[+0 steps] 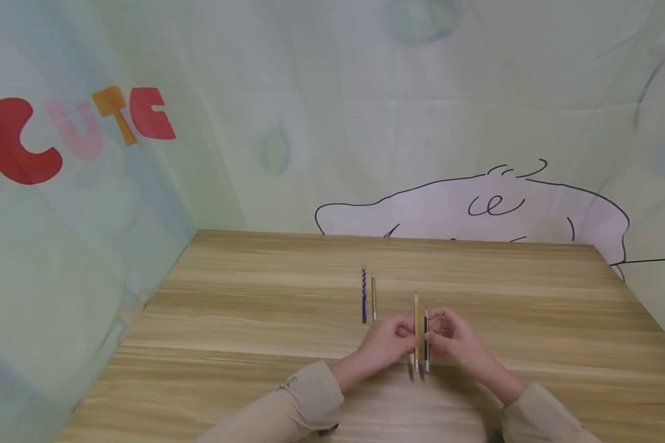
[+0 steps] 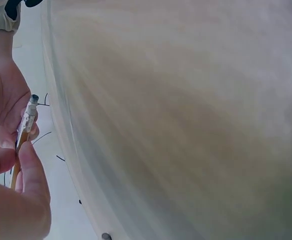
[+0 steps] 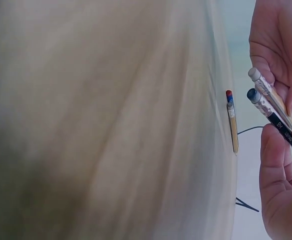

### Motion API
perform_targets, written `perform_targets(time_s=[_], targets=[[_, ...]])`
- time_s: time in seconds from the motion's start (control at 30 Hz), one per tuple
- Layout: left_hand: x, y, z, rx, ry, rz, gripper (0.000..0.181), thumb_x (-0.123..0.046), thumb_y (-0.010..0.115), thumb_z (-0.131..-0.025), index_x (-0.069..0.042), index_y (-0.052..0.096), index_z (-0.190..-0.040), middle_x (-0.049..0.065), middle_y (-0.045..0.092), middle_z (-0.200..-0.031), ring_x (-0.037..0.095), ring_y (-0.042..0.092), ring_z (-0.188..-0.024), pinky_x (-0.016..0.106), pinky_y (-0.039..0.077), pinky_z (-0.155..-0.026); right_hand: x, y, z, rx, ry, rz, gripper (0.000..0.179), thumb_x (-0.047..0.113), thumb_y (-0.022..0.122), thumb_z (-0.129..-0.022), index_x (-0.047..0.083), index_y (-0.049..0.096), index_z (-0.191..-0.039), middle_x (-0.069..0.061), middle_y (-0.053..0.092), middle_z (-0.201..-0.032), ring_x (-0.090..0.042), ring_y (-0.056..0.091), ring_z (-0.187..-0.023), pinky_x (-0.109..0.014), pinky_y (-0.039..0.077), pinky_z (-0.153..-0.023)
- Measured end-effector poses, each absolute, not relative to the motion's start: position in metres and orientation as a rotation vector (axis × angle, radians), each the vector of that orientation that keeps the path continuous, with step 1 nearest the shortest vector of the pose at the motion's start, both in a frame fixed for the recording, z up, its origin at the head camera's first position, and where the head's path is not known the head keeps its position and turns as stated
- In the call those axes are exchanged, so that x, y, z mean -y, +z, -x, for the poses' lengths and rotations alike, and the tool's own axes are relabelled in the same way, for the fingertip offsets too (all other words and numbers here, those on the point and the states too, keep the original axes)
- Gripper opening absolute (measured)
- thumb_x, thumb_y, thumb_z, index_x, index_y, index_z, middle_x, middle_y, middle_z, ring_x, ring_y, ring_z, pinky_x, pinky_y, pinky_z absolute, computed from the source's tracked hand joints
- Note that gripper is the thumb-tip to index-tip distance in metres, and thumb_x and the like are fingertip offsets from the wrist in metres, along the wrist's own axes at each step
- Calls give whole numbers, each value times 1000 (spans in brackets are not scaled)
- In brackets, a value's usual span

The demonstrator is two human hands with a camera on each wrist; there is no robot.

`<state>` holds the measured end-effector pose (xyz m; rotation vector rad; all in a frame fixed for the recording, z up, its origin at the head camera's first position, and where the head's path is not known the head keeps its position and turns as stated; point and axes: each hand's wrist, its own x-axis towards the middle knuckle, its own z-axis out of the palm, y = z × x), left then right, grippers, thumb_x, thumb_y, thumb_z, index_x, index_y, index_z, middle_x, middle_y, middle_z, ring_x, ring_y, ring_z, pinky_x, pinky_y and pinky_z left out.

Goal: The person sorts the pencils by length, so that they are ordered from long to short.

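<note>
Near the front middle of the table, my left hand pinches a yellow pencil between thumb and fingers. Close beside it, a black pencil is pinched by my right hand. Both pencils run nearly parallel, points away from me and eraser ends towards me. From the right wrist, the yellow pencil has a pale eraser, while the black pencil has a dark one and white lettering. Both appear raised off the tabletop. In the left wrist view the two pencils overlap, so they are hard to tell apart.
Left of my hands, a blue patterned pencil with a red end and a thin natural-wood pencil lie side by side on the wooden table. A printed cloth hangs behind and at the left.
</note>
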<state>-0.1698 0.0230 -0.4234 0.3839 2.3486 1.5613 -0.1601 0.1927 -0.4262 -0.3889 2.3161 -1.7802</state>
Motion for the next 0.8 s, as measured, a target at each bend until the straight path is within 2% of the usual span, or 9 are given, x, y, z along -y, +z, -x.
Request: perform_targets(time_s=[0.37, 0.8], targets=[[-11, -419, 186, -2372, 1598, -324, 19, -8, 61, -78, 1, 58, -95, 5, 63, -76, 8, 58, -61, 21, 50, -57, -191, -423, 169, -2351, -1791, 330, 35, -4, 53, -80, -12, 39, -111, -3, 52, -72, -10, 51, -56, -27, 47, -51], [11, -420, 214, -2367, 1713, -178, 23, -5, 59, -78, 5, 55, -99, 10, 61, -79, 9, 56, -63, 29, 54, -64, -193, -420, 175, -2377, -1778, 270, 35, -2, 53, -81, -11, 41, -112, -5, 53, -75, -9, 51, -57, -28, 49, -54]])
